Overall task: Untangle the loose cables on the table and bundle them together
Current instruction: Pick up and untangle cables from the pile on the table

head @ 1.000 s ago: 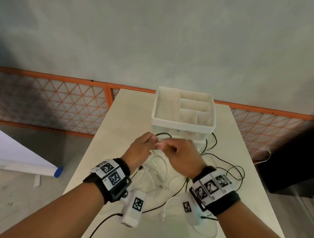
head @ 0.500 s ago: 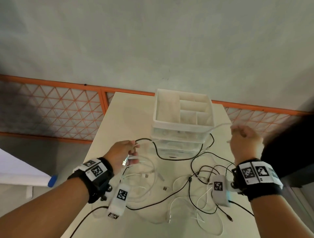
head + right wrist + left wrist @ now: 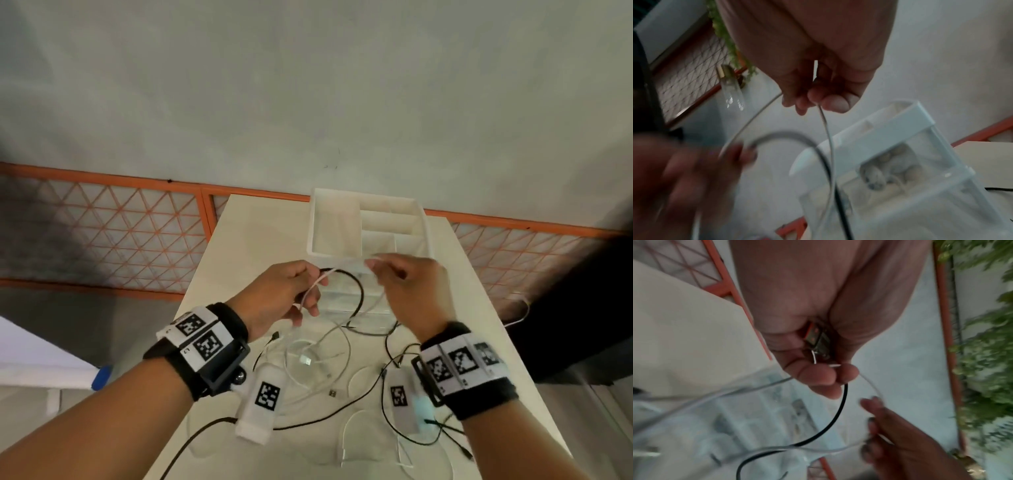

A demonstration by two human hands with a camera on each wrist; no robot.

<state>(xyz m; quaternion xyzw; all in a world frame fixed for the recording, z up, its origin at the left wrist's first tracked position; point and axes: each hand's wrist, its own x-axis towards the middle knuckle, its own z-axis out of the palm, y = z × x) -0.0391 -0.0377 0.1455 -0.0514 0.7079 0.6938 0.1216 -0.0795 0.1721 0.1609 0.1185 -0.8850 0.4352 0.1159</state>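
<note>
Left hand (image 3: pixel 279 294) above desk (image 3: pixel 239 253) middle, fingers curled, gripping white cable (image 3: pixel 342 269), black cable (image 3: pixel 356 291) and plug. Right hand (image 3: pixel 411 291) beside it, pinching same white cable. Remaining cables (image 3: pixel 318 370) tangled on desk near edge. Organizer (image 3: pixel 368 226) at far edge: top compartments look empty; clear drawers hold blurred items.

The right hand (image 3: pixel 818 68) is pinching a thin white cable (image 3: pixel 827 129) above a clear plastic drawer organizer (image 3: pixel 920 162); the blurred left hand (image 3: pixel 684 178) is holding a looping black cable (image 3: pixel 818 146).
</note>
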